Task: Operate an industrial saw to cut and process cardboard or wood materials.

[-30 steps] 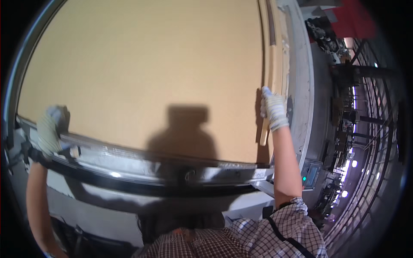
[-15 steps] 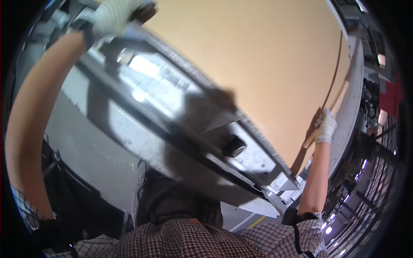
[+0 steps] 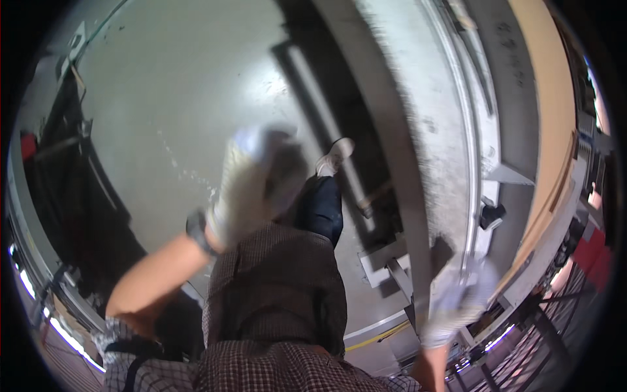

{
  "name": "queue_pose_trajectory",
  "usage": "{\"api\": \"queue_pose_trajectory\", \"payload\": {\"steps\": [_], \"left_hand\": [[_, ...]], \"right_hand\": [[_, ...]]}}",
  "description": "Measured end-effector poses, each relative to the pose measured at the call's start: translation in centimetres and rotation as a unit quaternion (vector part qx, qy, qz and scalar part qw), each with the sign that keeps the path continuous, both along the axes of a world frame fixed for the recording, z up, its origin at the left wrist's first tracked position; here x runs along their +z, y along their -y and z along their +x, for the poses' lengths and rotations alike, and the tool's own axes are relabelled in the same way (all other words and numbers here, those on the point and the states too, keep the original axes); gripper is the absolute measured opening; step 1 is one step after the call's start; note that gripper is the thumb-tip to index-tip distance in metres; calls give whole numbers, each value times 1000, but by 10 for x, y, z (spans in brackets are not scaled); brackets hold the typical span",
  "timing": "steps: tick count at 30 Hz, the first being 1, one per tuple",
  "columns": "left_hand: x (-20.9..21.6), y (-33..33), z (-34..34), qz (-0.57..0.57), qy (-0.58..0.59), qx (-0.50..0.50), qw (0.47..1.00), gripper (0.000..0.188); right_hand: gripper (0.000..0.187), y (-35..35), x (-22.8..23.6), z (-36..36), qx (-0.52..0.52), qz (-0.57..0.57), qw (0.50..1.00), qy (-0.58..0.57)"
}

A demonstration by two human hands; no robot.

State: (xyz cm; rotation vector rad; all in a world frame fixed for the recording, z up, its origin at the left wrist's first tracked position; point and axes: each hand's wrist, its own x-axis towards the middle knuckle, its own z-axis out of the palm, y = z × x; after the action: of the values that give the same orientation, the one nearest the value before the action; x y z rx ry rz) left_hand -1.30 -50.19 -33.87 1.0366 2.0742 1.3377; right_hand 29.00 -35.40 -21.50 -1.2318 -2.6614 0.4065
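Blurring: left hand (image 3: 251, 179) | right hand (image 3: 460, 297), contact unclear | tan board (image 3: 555, 85) cropped

Left glove (image 3: 236, 186) whitish, right glove (image 3: 454, 304) likewise; apron (image 3: 274, 300) brown check; left sleeve (image 3: 153, 375) white, dark grid; board (image 3: 555, 85) tan; floor (image 3: 176, 111) grey-green.

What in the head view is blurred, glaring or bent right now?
Head view: left hand and right hand smeared, fingers unreadable; head view: a pale glare patch on the floor; head view: fisheye bends the metal rail on the right, corners black.
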Motion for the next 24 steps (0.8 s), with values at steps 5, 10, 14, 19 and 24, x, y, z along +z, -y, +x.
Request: {"api": "queue_pose_trajectory", "payload": {"steps": [5,10,14,19,24], "left_hand": [[-92,218,116,-346,-65,-333,875,49],[-89,239,138,-432,172,-372,803,22],[-100,245,108,-360,421,-428,714,23],[-109,212,100,-305,560,-297,710,31],[-150,142,121,-272,599,-109,745,30]], "right_hand": [[21,141,-198,-14,335,-303,852,266],[29,169,-242,33,337,-426,666,511],[29,139,-217,33,233,-712,499,435],[35,112,-230,-39,199,-874,240,373],[24,86,-404,-103,39,-734,632,244]]}}
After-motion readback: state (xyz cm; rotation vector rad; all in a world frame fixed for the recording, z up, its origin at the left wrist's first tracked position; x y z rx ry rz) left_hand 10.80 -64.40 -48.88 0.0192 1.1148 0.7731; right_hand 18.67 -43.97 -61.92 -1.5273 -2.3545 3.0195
